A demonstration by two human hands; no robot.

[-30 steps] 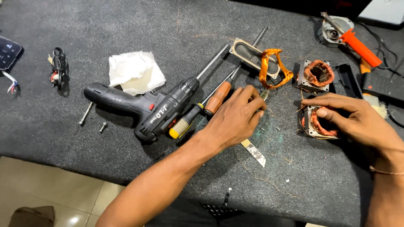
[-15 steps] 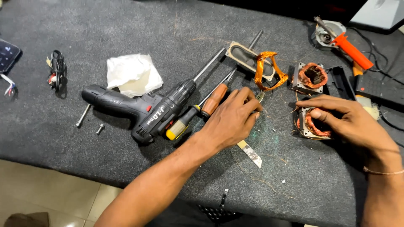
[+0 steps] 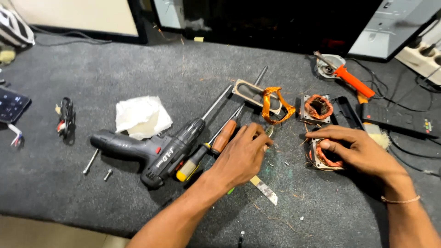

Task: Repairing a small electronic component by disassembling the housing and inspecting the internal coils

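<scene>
My left hand [image 3: 241,154] lies curled on the dark bench over the screwdriver handles, and a small metal tool tip [image 3: 269,132] pokes out of its pinched fingers. My right hand [image 3: 358,151] covers and grips a square motor stator with copper winding [image 3: 321,158]. A second stator [image 3: 318,107] lies just beyond it. Between the hands, farther back, lies a loose orange copper coil [image 3: 274,104] over a metal frame [image 3: 248,89]. An orange-handled screwdriver [image 3: 223,136] and a yellow-tipped one [image 3: 188,167] lie beside my left hand.
A black cordless drill [image 3: 147,154] lies to the left, with white crumpled paper [image 3: 140,117] behind it and two screws [image 3: 98,167] near it. A blade strip [image 3: 264,189] lies near my left wrist. An orange-handled tool [image 3: 351,80], a black tray [image 3: 347,112] and cables are at the back right.
Both hands stay almost where they were: the left by the screwdrivers, the right on the stator. The view has tilted up a little, and more of the bench's far side shows.
</scene>
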